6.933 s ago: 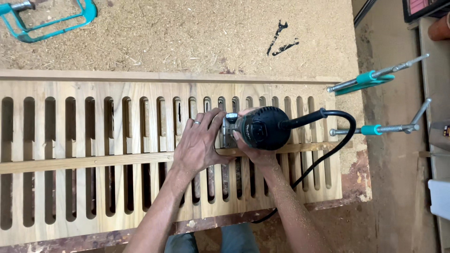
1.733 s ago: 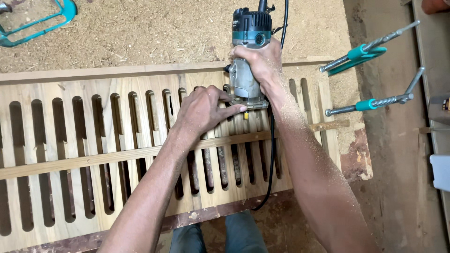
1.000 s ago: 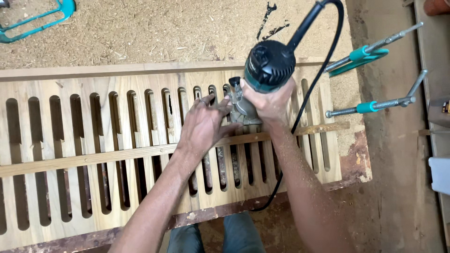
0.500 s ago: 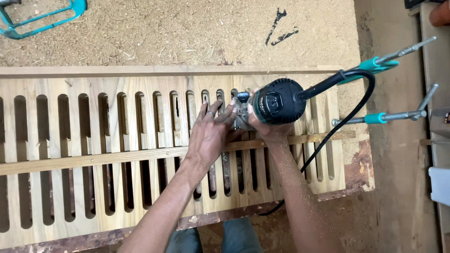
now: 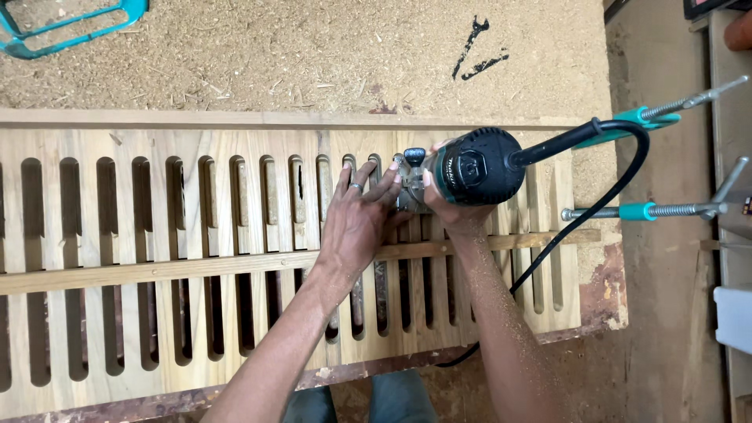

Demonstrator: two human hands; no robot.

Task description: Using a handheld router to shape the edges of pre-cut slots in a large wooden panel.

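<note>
Head view: right hand [image 5: 448, 210] grips the teal-black router [image 5: 470, 167] mid-frame; left hand [image 5: 358, 219] lies spread, steadying its base on the slotted wooden panel [image 5: 196, 258].

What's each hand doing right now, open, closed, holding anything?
Left hand: open, fingers spread, pressing on the router's base.
Right hand: closed around the router body.

Even, soft daylight fills the view, with no glare. Shadows are faint: a thin one lies under the cord [image 5: 580, 227] and the slots of the panel [image 5: 157, 258] read dark. Focus is sharp throughout; the edges bend slightly.
</note>
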